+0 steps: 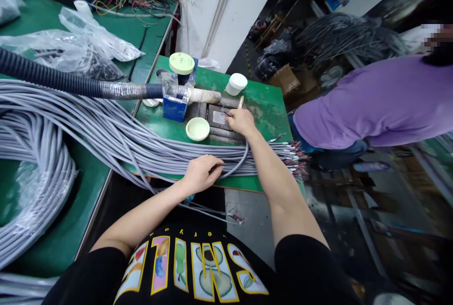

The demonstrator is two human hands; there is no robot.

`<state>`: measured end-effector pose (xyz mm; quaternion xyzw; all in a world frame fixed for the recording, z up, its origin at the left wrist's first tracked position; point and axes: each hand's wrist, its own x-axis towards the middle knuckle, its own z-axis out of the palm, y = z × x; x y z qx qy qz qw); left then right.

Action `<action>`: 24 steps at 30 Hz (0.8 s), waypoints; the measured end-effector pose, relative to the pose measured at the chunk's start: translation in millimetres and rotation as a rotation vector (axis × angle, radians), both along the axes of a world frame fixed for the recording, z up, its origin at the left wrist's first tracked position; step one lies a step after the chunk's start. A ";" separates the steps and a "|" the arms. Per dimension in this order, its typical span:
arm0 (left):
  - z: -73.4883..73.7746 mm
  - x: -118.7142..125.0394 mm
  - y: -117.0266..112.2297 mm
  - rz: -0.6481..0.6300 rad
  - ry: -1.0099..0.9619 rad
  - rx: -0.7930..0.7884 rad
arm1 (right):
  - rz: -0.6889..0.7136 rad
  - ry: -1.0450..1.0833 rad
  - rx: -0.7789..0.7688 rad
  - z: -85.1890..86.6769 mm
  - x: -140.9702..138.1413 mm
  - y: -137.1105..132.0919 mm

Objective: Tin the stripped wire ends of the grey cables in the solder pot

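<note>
My right hand (241, 122) pinches the end of a grey cable (245, 155), its thin wires just above a shiny square plate or pool (219, 117) set in a dark metal block. From that hand the cable curves down and back toward my left hand (203, 173). My left hand lies at the near edge of a thick bundle of grey cables (170, 152), fingers curled; whatever is inside them is hidden. At the bundle's right end, stripped wire ends (295, 159) show red, white and dark strands.
A ribbed hose (134, 90) with a pale nozzle rests on a blue box (175, 108). Around the block stand a pale green dish (197, 128), a white tub (236, 84) and a round-lidded container (181, 63). A person in purple (371, 102) is at the right.
</note>
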<state>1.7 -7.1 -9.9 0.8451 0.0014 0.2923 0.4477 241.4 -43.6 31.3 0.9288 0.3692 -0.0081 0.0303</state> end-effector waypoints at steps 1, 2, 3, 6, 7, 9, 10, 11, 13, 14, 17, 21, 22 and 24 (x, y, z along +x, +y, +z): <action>0.2 0.1 0.2 0.001 -0.004 0.004 | -0.005 0.005 0.032 1.7 0.3 -0.7; 0.5 0.2 0.4 0.003 -0.009 0.007 | -0.009 0.016 0.079 4.1 0.0 -2.0; 0.7 0.2 0.6 0.003 -0.010 0.011 | -0.009 0.040 0.143 7.5 -1.3 -4.2; 0.9 0.2 1.1 0.004 -0.007 0.018 | -0.020 0.275 0.426 22.5 -14.6 -17.1; 0.9 0.1 1.3 0.002 -0.002 0.021 | -0.031 0.395 0.532 28.4 -22.3 -23.7; 1.2 -0.2 1.6 0.000 0.011 0.027 | -0.057 0.622 0.708 39.6 -41.3 -38.7; 1.5 -0.4 1.7 -0.002 0.019 0.030 | -0.058 0.706 0.765 44.4 -51.4 -46.5; 1.8 -0.6 1.7 -0.004 0.028 0.033 | -0.049 0.769 0.802 48.4 -61.4 -54.0; 2.4 -0.9 1.5 -0.004 0.040 0.039 | -0.025 0.864 0.834 53.8 -78.9 -67.2; 2.6 -0.9 1.2 -0.003 0.043 0.042 | -0.020 0.899 0.841 55.4 -86.0 -72.7; 2.7 -0.9 0.3 -0.001 0.044 0.052 | -0.018 0.969 0.862 57.3 -100.9 -85.6; 3.6 -0.7 -0.6 0.011 0.048 0.061 | -0.019 1.029 0.899 56.9 -111.3 -97.8; 4.0 -0.5 -0.8 0.016 0.050 0.063 | -0.026 1.038 0.900 56.5 -113.1 -100.5; 5.1 -0.3 -1.3 0.027 0.051 0.070 | -0.037 1.043 0.898 55.3 -116.1 -105.5</action>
